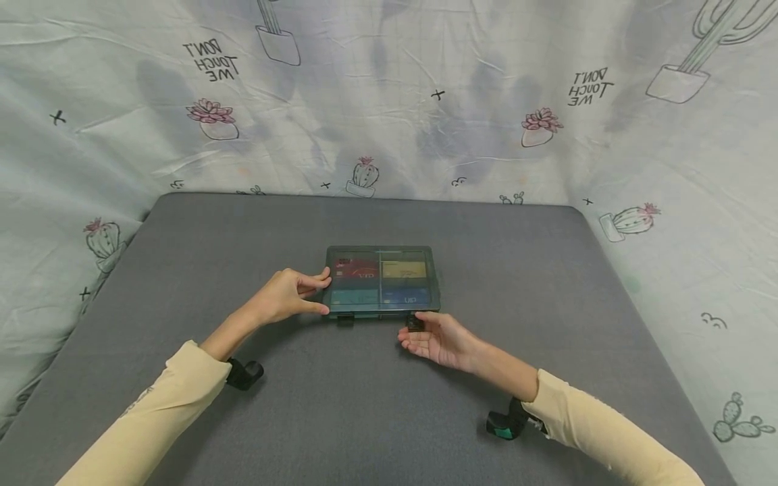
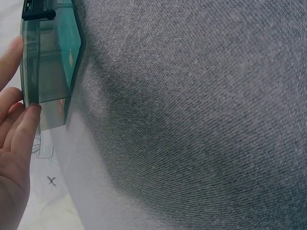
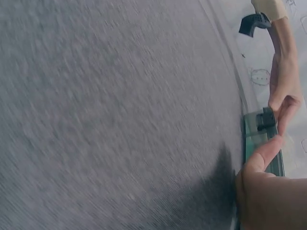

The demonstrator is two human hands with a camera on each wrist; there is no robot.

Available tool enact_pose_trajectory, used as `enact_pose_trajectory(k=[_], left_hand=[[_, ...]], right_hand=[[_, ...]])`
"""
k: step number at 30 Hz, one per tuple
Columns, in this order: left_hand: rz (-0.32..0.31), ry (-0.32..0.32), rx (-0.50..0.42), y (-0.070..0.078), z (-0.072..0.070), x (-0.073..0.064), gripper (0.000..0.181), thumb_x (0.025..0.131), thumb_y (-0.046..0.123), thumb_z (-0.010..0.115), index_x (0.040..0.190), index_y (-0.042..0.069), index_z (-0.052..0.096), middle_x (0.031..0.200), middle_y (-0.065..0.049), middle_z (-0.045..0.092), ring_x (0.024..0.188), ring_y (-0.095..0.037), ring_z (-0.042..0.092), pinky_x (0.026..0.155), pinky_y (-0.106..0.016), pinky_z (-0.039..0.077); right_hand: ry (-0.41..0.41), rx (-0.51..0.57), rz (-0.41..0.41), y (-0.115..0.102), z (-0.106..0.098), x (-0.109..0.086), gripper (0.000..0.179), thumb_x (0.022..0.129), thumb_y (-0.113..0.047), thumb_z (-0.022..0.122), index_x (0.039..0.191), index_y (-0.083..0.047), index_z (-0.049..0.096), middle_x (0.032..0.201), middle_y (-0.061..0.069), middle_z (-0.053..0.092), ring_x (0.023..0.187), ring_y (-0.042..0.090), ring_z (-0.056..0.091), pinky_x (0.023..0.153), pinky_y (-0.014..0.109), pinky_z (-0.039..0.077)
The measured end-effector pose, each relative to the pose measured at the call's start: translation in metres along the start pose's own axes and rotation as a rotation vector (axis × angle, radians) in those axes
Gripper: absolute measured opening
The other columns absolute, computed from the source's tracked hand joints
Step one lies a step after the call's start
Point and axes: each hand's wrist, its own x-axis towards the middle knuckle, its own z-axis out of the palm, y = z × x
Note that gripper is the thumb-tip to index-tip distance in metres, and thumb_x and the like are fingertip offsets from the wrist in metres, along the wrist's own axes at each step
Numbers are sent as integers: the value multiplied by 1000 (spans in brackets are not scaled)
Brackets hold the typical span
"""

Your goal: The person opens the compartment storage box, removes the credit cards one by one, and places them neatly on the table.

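A flat clear plastic box with a greenish tint lies on the grey table, its lid down. Through the lid show a red card, a yellow card, a teal card and a blue card in separate compartments. My left hand holds the box's left end between thumb and fingertips. At the front right, my right hand has its thumb at the lid edge by a black latch, with the fingers below it. Another black latch sits at the front left.
The grey tabletop spreads around the box. Behind and beside it hangs a pale cloth printed with cacti. Black straps hang from the left wrist and right wrist.
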Motion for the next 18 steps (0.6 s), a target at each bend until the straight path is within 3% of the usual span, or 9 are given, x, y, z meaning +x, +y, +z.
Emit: enact_pose_trajectory(k=[11,18], left_hand=[[16,0,11,-4,-1,-3,61,78,21,79,130,-2,56,144,-14,40,124,-31,50,97,-44,48],[15,2,14,-4,1,-2,60,78,18,80,130,-2,57,144,-14,40,125,-30,48,99,-42,47]], right_hand=[[-156,-70,47,23,19,2,50,105,-16,31,134,24,27,102,14,66,93,17,66,84,24,55],[-130,-128,48,28,45,23,49,105,-17,37,138,20,31,119,21,60,107,23,62,96,29,51]])
